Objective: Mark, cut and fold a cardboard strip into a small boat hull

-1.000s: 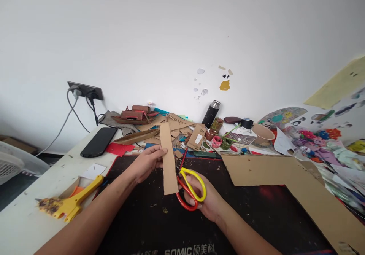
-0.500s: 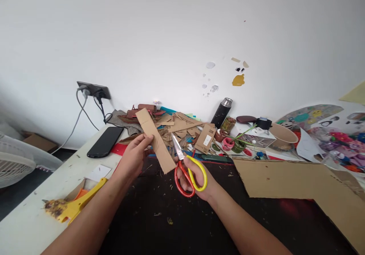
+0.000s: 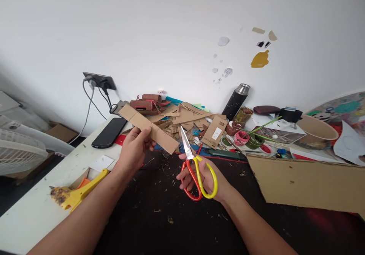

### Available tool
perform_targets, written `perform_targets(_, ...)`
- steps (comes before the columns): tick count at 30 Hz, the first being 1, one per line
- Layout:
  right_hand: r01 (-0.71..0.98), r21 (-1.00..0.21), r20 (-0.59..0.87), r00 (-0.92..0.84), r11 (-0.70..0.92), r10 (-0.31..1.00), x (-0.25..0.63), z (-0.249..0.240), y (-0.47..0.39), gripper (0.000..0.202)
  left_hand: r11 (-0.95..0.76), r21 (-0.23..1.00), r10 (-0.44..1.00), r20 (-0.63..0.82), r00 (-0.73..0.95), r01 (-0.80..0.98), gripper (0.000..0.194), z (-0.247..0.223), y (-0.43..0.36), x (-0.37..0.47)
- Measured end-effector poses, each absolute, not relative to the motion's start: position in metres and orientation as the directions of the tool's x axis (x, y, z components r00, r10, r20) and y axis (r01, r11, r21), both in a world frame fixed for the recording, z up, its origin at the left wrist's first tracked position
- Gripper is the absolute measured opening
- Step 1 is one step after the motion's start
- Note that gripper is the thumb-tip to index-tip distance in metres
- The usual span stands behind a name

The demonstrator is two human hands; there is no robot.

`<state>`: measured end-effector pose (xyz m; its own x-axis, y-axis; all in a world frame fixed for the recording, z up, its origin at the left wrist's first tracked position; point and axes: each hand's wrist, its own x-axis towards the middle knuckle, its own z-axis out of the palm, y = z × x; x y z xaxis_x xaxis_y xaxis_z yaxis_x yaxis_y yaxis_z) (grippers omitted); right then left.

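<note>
- Cardboard strip (image 3: 160, 134): matt brown paperboard, mostly smooth, with faint creases across it.
- Scissors (image 3: 188, 153): shiny bare metal blades; red and yellow handles with a glossy, plastic-looking finish.
- Work mat (image 3: 148, 224): dull, dark, cloth-like surface, speckled with scraps.
- Large cardboard sheet (image 3: 308, 182): flat, matt paperboard.
- Flask (image 3: 235, 102): dark, pale-flecked body, polished metal top.
- Glue gun (image 3: 91, 187): smooth yellow plastic, rough and crusted near its nozzle.
- Phone (image 3: 109, 132): sleek black face.
- Wall (image 3: 159, 30): smooth, matt white.

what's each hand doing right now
Left hand: closed, pinching a cardboard strip between thumb and fingers.
Right hand: holding red-and-yellow-handled scissors, blades pointing up and away.
</note>
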<state>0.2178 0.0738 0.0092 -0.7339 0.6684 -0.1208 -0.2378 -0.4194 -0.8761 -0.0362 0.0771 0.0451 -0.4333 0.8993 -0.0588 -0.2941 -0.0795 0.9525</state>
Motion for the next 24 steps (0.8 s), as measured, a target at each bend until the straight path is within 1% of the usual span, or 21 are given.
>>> perform_targets(2, -0.254, -0.863, -0.1, -0.763, -0.438, 0.639, 0.216, 0.009, 0.071, 0.096, -0.108, 0.959, 0.896, -0.02, -0.443, -0.261, 0.039, 0.047, 0.078, -0.034)
perform_targets(5, -0.23, -0.865, -0.117, -0.772, -0.446, 0.625, 0.212, 0.012, 0.068, 0.092, -0.182, 0.962, 0.868, 0.059, -0.493, -0.206, 0.037, 0.055, 0.083, -0.029)
perform_targets(8, -0.196, -0.911, -0.131, -0.698, -0.363, 0.704, 0.212, 0.02, 0.069, 0.082, -0.262, 0.953, 0.841, 0.147, -0.521, -0.154, 0.033, 0.067, 0.091, -0.024)
perform_targets(12, -0.179, -0.956, -0.087, -0.582, -0.232, 0.809, 0.214, 0.029, 0.074, 0.072, -0.353, 0.928, 0.807, 0.238, -0.541, -0.119, 0.032, 0.077, 0.101, -0.016)
perform_targets(15, -0.174, -0.965, -0.07, -0.547, -0.196, 0.834, 0.213, 0.028, 0.075, 0.069, -0.366, 0.916, 0.796, 0.217, -0.565, -0.164, 0.033, 0.074, 0.104, -0.01)
perform_targets(18, -0.135, -0.977, -0.068, -0.547, -0.167, 0.834, 0.209, 0.023, 0.071, 0.066, -0.353, 0.915, 0.796, 0.183, -0.577, -0.196, 0.034, 0.066, 0.101, -0.009)
perform_targets(22, -0.074, -0.986, -0.075, -0.589, -0.146, 0.805, 0.206, 0.016, 0.065, 0.06, -0.339, 0.924, 0.778, 0.171, -0.605, -0.175, 0.032, 0.06, 0.096, -0.011)
perform_targets(24, -0.061, -0.989, -0.069, -0.602, -0.132, 0.796, 0.206, 0.014, 0.064, 0.057, -0.32, 0.935, 0.787, 0.173, -0.593, -0.152, 0.032, 0.059, 0.094, -0.011)
